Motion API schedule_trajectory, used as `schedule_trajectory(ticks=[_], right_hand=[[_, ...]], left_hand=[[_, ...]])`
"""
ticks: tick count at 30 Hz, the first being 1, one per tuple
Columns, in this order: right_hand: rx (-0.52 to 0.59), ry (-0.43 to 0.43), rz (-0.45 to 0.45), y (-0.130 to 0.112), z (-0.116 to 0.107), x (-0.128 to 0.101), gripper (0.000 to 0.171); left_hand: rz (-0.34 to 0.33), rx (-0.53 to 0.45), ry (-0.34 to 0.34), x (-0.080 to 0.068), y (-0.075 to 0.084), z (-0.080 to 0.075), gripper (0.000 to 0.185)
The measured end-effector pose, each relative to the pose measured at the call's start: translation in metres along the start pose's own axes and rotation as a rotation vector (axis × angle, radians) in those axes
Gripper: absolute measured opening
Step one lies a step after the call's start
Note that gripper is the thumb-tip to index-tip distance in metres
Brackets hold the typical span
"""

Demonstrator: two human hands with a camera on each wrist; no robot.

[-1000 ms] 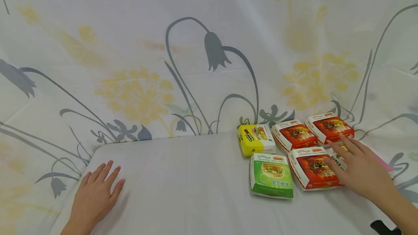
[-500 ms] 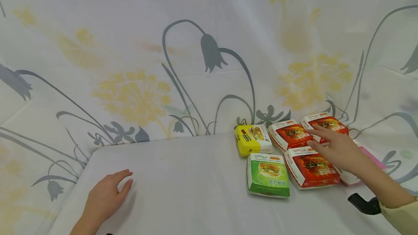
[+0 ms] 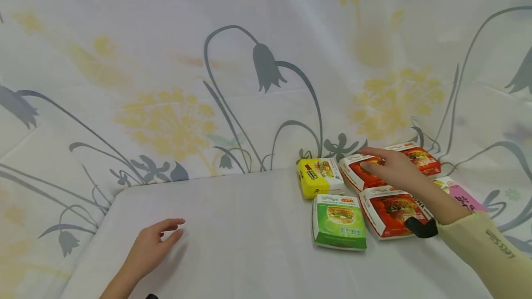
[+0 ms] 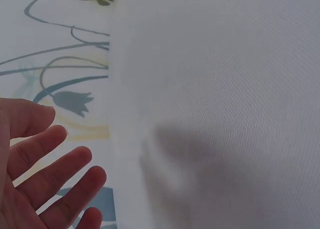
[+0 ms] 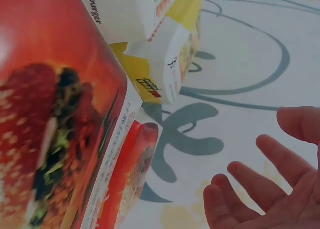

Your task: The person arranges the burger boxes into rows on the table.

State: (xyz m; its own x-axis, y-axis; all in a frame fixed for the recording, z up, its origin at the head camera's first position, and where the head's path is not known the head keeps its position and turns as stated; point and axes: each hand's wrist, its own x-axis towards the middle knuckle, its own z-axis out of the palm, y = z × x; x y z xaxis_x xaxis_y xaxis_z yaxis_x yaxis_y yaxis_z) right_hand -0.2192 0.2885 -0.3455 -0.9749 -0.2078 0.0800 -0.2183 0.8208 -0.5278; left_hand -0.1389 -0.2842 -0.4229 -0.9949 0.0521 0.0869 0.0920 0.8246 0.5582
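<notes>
Floral cloth (image 3: 174, 119) covers the backdrop and drapes over the table (image 3: 249, 225); the table's back edge meets the backdrop just behind the boxes, and its left edge drops off beside the left hand. Wide bare surface spans from the left hand to the box cluster.

Boxes sit at the table's right rear, packed edge to edge: yellow box (image 3: 319, 177) at the back left, green box (image 3: 339, 220) in front of it, near red box (image 3: 390, 210) beside the green one, rear red box (image 3: 361, 173) behind that, far red box (image 3: 417, 157) further right. A pink-printed box (image 3: 459, 195) is partly hidden behind the forearm.

Right hand (image 3: 392, 167) hovers over the rear red box, fingers extended and loosely spread, gripping nothing; contact with the lid cannot be told. Right wrist view shows the fingers (image 5: 250, 189) open above the cloth, a red box (image 5: 55, 129) filling the frame, blurred.

Left hand (image 3: 155, 243) is low over the table, fingers relaxed, holding nothing. Left wrist view shows spread fingers (image 4: 55, 174), their shadow on the table, and a cropped yellow corner at the top.
</notes>
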Motion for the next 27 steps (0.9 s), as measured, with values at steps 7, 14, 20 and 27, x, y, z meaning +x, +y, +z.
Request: schedule_trajectory(ticks=[7, 14, 20, 27], right_hand=[[0.216, -0.075, 0.011, 0.002, 0.011, 0.028, 0.056], [0.172, -0.071, -0.048, -0.001, 0.03, 0.048, 0.05], [0.225, -0.101, -0.059, -0.005, 0.043, 0.062, 0.05], [0.252, -0.169, -0.069, -0.007, 0.054, 0.069, 0.05]], left_hand=[[-0.011, -0.12, -0.041, 0.005, 0.009, 0.01, 0.028], [-0.005, -0.218, -0.083, 0.012, 0.013, 0.022, 0.029], [0.051, -0.312, -0.107, 0.016, 0.017, 0.029, 0.031], [0.129, -0.429, -0.185, 0.022, 0.024, 0.037, 0.034]])
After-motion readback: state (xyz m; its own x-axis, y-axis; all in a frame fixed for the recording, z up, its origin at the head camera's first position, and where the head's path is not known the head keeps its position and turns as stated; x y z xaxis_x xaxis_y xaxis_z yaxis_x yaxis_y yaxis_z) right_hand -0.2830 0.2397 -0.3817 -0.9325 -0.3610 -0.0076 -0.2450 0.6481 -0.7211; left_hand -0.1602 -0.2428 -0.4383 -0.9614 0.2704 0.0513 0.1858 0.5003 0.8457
